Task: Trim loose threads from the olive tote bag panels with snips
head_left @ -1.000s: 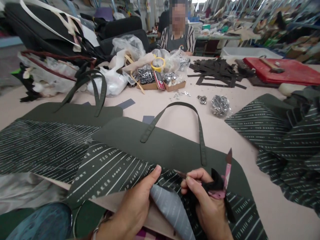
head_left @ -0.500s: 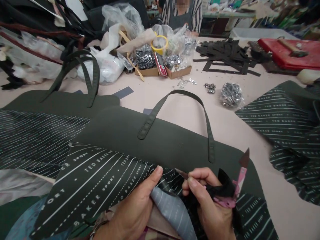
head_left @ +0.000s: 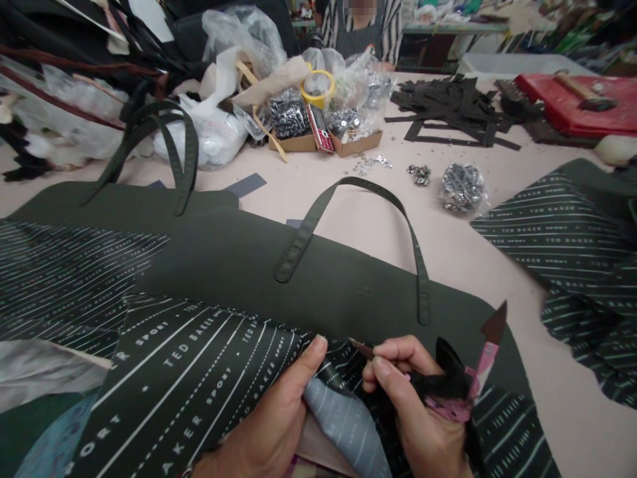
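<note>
Left hand (head_left: 279,411) is gripping striped fabric (head_left: 199,378), right hand (head_left: 413,405) pinching pointed tool (head_left: 484,365) near seam (head_left: 338,340), green panel (head_left: 318,285) lying on bench (head_left: 572,358), handle (head_left: 292,255) already attached, seam seemingly being worked, remainder unclear.

Bag workshop, hammer (head_left: 577,90), metal fittings (head_left: 419,174)

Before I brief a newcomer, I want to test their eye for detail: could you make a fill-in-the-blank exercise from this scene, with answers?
1. The right hand grips a pointed tool, with black and ____ wrapping at that hand.
2. The left hand holds printed fabric, where the word right after TED is ____.
3. The hammer lies on a slab coloured ____.

Missing words: pink; BAKER; red.
</note>
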Demonstrator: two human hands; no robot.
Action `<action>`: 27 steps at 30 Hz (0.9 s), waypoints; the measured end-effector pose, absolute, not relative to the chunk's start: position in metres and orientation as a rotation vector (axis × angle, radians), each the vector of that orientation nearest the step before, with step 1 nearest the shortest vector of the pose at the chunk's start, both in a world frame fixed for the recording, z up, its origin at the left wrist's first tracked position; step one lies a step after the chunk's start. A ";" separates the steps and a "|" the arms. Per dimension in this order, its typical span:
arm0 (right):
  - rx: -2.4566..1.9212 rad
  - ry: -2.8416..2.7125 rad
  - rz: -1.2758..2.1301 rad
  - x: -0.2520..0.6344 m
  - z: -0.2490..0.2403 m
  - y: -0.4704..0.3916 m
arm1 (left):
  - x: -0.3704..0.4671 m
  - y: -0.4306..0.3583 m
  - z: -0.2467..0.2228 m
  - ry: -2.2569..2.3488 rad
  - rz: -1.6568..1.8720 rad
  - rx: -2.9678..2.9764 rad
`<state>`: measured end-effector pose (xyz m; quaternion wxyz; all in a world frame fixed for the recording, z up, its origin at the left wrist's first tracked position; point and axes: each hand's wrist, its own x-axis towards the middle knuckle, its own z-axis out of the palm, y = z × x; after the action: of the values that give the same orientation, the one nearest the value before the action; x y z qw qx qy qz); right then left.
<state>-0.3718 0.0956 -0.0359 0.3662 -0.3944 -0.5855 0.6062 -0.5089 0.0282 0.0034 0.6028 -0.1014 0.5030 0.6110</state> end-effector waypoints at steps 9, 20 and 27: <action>-1.066 -1.537 1.510 -0.380 -0.028 0.090 | -0.509 0.024 0.001 1.225 1.374 -0.235; -0.998 -1.473 1.536 -0.365 -0.041 0.094 | -0.512 0.026 0.003 1.197 1.431 -0.304; -0.972 -1.535 1.489 -0.368 -0.036 0.095 | -0.513 0.025 0.002 1.134 1.401 -0.295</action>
<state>-0.3684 0.0952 -0.0363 0.3861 -0.3818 -0.6028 0.5846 -0.5128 0.0252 0.0017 0.6111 -0.1278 0.4916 0.6071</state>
